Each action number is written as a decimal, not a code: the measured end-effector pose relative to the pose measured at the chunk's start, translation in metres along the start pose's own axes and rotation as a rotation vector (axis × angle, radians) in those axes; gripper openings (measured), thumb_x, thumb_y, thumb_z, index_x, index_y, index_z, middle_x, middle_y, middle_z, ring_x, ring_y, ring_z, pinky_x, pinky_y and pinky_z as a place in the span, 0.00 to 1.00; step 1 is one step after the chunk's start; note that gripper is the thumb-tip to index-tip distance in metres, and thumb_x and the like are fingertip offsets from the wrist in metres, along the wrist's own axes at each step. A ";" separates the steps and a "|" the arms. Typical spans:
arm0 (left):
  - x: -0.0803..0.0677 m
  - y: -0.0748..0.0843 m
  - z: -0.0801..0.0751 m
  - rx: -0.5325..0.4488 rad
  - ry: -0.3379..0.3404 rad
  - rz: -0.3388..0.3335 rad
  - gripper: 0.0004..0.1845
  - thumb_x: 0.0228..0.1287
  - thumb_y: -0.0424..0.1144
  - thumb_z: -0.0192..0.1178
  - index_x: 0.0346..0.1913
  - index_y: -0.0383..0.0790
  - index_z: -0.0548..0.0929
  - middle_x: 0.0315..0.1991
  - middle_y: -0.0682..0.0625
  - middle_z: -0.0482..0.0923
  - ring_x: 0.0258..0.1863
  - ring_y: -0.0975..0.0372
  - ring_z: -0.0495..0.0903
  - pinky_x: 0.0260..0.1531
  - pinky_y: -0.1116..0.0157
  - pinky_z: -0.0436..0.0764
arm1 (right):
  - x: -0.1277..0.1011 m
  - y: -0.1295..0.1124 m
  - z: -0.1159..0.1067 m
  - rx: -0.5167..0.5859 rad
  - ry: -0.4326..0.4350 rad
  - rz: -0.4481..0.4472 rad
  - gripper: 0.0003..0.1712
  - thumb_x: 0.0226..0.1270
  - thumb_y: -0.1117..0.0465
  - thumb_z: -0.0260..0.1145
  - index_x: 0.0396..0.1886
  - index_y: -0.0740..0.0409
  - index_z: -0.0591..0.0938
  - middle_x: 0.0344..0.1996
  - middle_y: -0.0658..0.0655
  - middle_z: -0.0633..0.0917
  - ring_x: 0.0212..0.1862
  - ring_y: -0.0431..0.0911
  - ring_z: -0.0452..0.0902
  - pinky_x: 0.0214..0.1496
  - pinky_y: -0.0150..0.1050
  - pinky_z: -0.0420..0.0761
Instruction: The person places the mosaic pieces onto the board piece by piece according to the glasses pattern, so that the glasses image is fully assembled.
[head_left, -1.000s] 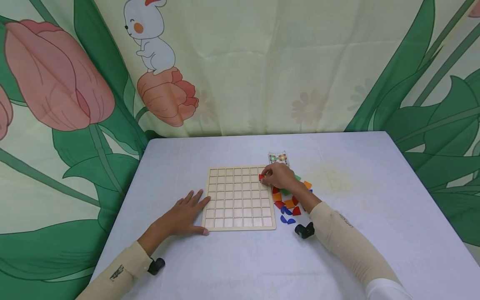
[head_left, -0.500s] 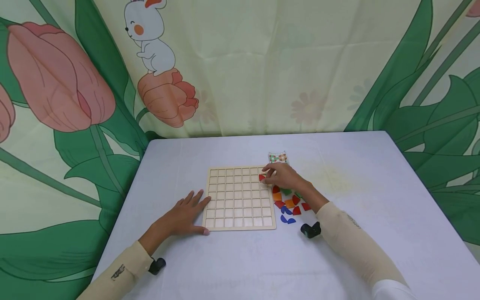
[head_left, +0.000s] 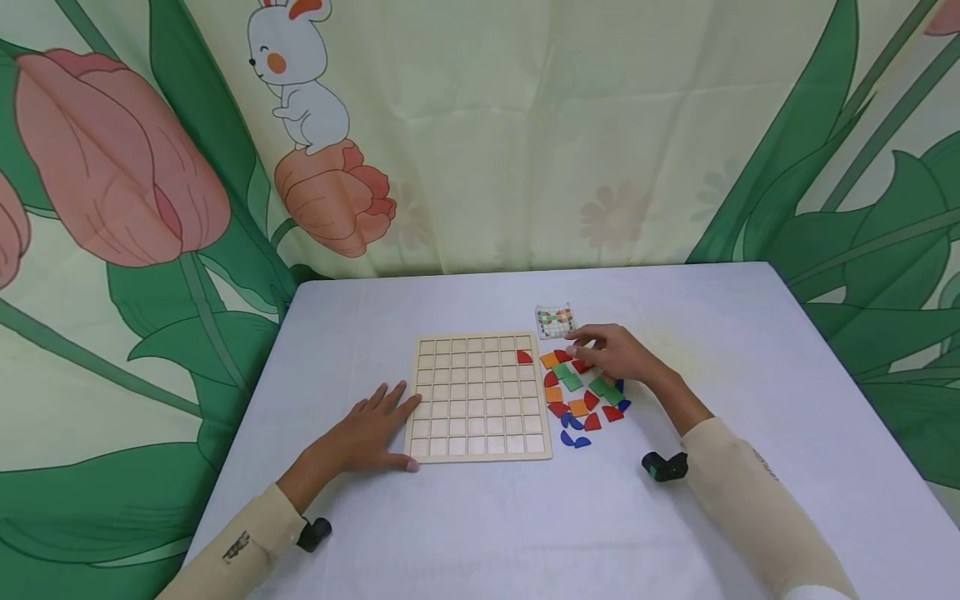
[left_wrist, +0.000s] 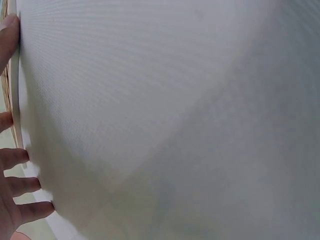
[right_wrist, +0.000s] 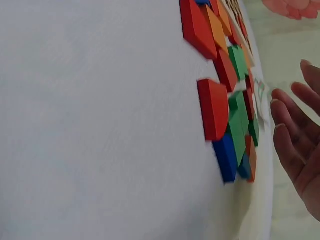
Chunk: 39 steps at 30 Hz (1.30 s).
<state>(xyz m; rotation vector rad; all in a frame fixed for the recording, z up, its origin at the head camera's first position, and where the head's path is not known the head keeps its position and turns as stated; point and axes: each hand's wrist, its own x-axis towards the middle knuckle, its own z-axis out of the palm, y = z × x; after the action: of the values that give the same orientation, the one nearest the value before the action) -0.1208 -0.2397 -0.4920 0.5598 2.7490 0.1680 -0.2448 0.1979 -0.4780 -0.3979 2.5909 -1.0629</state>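
A wooden grid board (head_left: 467, 409) lies flat on the table. One red quarter-round piece (head_left: 524, 357) sits in a cell near its top right corner. At the board's left edge rests my left hand (head_left: 366, 435), fingers spread; its fingertips also show along that edge in the left wrist view. My right hand (head_left: 618, 353) hovers over the far side of the loose pieces, fingers relaxed and nothing visible between them. Beneath and before it lie red, orange, green and blue pieces, among them a green piece (head_left: 572, 382) and a thick red piece (right_wrist: 213, 110).
Behind the pieces lies a small patterned card (head_left: 555, 322) with a coloured grid design. Blue half-round pieces (head_left: 576, 422) lie nearest the front by the board's right edge. A white cloth (head_left: 480, 533) covers the table; a printed curtain (head_left: 495, 167) hangs behind it.
My right hand has let go of the red quarter-round piece on the board and moved right, over the loose pieces. The card and several pieces are uncovered. My left hand stays put.
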 end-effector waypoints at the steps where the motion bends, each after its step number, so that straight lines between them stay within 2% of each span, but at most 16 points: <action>1: 0.000 0.000 0.000 0.004 0.002 0.001 0.60 0.48 0.78 0.62 0.80 0.50 0.56 0.81 0.41 0.47 0.79 0.39 0.47 0.70 0.36 0.60 | -0.003 0.004 -0.003 -0.006 0.007 0.008 0.24 0.72 0.49 0.65 0.62 0.54 0.81 0.53 0.61 0.85 0.43 0.50 0.79 0.38 0.36 0.83; 9: -0.002 -0.002 0.003 -0.008 -0.010 -0.003 0.61 0.48 0.79 0.61 0.80 0.50 0.56 0.81 0.41 0.47 0.79 0.39 0.46 0.70 0.36 0.59 | -0.027 0.039 -0.015 -0.080 0.032 0.035 0.23 0.70 0.51 0.68 0.60 0.56 0.83 0.54 0.62 0.84 0.45 0.50 0.79 0.40 0.34 0.81; 13: -0.002 -0.001 0.004 0.002 -0.018 -0.008 0.61 0.48 0.80 0.60 0.81 0.51 0.54 0.82 0.41 0.46 0.80 0.39 0.45 0.70 0.37 0.58 | -0.036 0.047 -0.017 -0.107 0.046 0.025 0.23 0.67 0.52 0.71 0.58 0.57 0.84 0.49 0.59 0.84 0.43 0.48 0.77 0.39 0.34 0.79; 17: -0.002 -0.002 0.004 -0.005 -0.007 -0.006 0.61 0.48 0.79 0.61 0.80 0.50 0.55 0.81 0.41 0.46 0.79 0.39 0.46 0.70 0.36 0.59 | -0.037 0.048 -0.018 -0.128 0.053 -0.003 0.21 0.64 0.54 0.73 0.54 0.58 0.86 0.45 0.57 0.84 0.41 0.48 0.74 0.38 0.34 0.77; 24: -0.002 -0.003 0.007 -0.001 -0.030 -0.024 0.63 0.46 0.81 0.60 0.81 0.52 0.53 0.82 0.43 0.44 0.80 0.40 0.44 0.71 0.37 0.58 | -0.033 0.048 -0.017 -0.174 0.026 -0.005 0.21 0.64 0.55 0.74 0.54 0.57 0.87 0.44 0.55 0.82 0.43 0.47 0.74 0.41 0.34 0.78; 30: 0.000 -0.002 0.005 0.001 -0.020 -0.025 0.62 0.46 0.80 0.60 0.81 0.52 0.54 0.82 0.42 0.45 0.80 0.40 0.45 0.71 0.37 0.58 | -0.033 0.047 -0.017 -0.186 0.021 -0.010 0.20 0.63 0.56 0.74 0.54 0.57 0.87 0.43 0.55 0.81 0.43 0.47 0.75 0.40 0.34 0.78; 39: 0.001 -0.002 0.004 0.008 -0.003 -0.016 0.61 0.47 0.80 0.60 0.80 0.51 0.55 0.82 0.42 0.46 0.80 0.40 0.46 0.70 0.36 0.59 | -0.033 0.039 -0.018 -0.193 -0.022 0.000 0.17 0.66 0.57 0.72 0.52 0.56 0.83 0.42 0.55 0.84 0.41 0.46 0.75 0.42 0.36 0.79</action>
<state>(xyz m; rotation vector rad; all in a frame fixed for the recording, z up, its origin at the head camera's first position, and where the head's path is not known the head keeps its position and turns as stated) -0.1210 -0.2406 -0.4964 0.5399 2.7513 0.1518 -0.2265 0.2482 -0.4883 -0.4523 2.6825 -0.8054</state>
